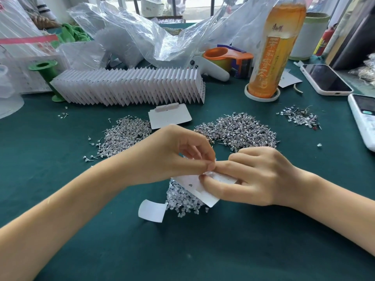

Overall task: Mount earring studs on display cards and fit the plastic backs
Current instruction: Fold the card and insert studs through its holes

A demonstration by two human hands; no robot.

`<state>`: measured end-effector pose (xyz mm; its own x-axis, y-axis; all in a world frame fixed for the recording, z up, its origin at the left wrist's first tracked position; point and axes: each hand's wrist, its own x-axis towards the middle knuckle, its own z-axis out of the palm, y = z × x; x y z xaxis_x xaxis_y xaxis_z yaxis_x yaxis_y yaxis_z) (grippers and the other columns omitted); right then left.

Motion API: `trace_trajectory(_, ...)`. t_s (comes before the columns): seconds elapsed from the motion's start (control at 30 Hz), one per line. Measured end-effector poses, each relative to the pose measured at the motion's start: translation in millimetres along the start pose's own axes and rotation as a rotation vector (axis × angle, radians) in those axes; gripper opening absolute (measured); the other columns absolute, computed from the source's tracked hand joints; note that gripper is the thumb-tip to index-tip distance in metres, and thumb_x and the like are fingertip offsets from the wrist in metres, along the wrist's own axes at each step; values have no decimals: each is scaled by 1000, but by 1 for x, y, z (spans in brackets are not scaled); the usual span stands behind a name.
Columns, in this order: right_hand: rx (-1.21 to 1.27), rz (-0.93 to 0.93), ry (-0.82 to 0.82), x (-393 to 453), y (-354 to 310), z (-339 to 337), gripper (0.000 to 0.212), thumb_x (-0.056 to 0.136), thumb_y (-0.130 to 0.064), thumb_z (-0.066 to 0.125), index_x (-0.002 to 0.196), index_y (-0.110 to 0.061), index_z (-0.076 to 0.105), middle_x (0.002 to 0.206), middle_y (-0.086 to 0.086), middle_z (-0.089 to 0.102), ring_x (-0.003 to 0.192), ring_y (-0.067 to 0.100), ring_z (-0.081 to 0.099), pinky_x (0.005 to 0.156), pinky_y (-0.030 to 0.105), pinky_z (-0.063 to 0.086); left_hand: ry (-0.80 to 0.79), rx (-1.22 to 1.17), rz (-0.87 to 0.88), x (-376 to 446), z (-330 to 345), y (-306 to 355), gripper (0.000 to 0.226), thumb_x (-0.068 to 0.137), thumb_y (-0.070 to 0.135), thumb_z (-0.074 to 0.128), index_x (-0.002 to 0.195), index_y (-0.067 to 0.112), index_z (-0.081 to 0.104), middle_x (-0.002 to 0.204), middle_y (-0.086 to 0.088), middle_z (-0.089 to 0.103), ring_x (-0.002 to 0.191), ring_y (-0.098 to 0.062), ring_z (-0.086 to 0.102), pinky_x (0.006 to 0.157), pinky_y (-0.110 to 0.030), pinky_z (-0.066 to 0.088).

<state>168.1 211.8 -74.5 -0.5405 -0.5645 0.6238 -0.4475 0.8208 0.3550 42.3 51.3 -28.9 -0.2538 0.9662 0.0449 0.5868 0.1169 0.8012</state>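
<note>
Both hands met over the pile of clear plastic backs [185,201], where the right hand [255,177] pinched a white display card [199,189] whose long axis ran from upper left down to lower right. The left hand [172,155] had thumb and forefinger pressed narrowly together at the card's upper edge; whatever they held was too small to tell

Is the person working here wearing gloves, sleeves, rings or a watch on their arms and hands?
No. Both the left hand and the right hand are bare, with no gloves, rings, watch or bracelet visible. Both forearms are uncovered as far as the picture's edge; no sleeve shows. The visible fingernails are short and look unpainted.
</note>
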Motion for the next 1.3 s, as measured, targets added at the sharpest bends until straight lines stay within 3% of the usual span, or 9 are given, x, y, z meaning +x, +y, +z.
trace_trajectory(0.23, 9, 40, -20, 4, 2, -2, 26, 89, 1, 57, 92, -18, 76, 75, 2, 71, 47, 18, 41, 41, 27, 42, 47, -66, -57, -1, -1, 0, 8, 76, 23, 68, 79, 17, 72, 79, -1, 73, 77, -15, 68, 80, -45, 54)
trace_trajectory(0.4, 35, 40, -39, 5, 2, -3, 31, 92, 2, 52, 100, -16, 75, 80, 4, 72, 47, 18, 45, 42, 28, 46, 38, -76, -76, -2, -5, 0, 8, 77, 24, 68, 80, 18, 72, 81, -2, 73, 82, -23, 68, 83, -50, 52)
trace_trajectory(0.57, 12, 15, -5, 3, 1, 0, 34, 84, 3, 60, 108, -19, 54, 85, 5, 73, 46, 17, 45, 44, 27, 47, 55, -63, -66, -3, -3, 2, 11, 78, 24, 68, 82, 14, 71, 82, -1, 73, 80, -18, 69, 81, -43, 54)
trace_trajectory(0.73, 5, 9, -16, 4, 0, -1, 31, 80, 4, 63, 97, -20, 74, 78, 6, 72, 45, 16, 40, 42, 25, 45, 87, 11, -64, -3, -1, 5, 4, 81, 21, 73, 80, 17, 73, 79, 4, 73, 78, -14, 69, 81, -42, 53)
trace_trajectory(0.97, -15, -15, -66, 4, -1, -1, 31, 74, 0, 70, 95, -23, 75, 76, 4, 71, 45, 15, 43, 42, 25, 44, 104, 154, -66, -7, 2, 11, 4, 78, 20, 70, 78, 21, 73, 78, 14, 72, 80, 3, 66, 83, -24, 49)
trace_trajectory(1.3, -45, 0, -64, 4, -4, 1, 30, 74, -2, 69, 93, -25, 74, 71, 2, 69, 44, 15, 37, 41, 25, 41, 119, 212, -26, -9, 5, 9, 3, 79, 23, 70, 78, 25, 72, 78, 18, 71, 82, 5, 65, 82, -22, 49)
